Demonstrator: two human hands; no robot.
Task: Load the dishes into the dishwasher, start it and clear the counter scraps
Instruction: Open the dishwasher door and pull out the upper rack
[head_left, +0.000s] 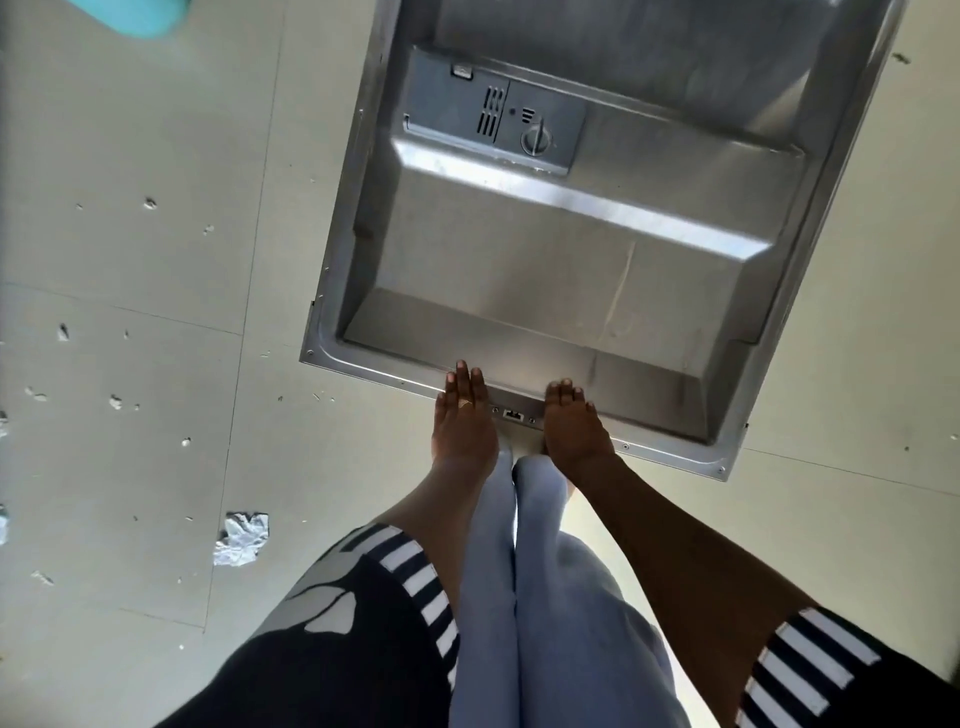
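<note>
The pale tiled floor (130, 249) fills most of the view, seen from straight above. Over it hangs the open dishwasher door (561, 270), folded down flat, its steel inner face up and its free edge nearest the person. On that face, toward the far left, sits the grey detergent dispenser (493, 117) with a round cap. Both hands rest on the door's near edge, on either side of the latch (513, 414). The left hand (465, 415) lies palm down, fingers laid flat over the rim, a ring on one finger. The right hand (574, 421) lies the same way, fingers curled lightly over the rim; neither closes round anything. Striped sleeves and grey trousers show below. To the left, a crumpled white paper (241, 538) lies on the floor among small white scraps (114, 401). No dishes are in view.
</note>
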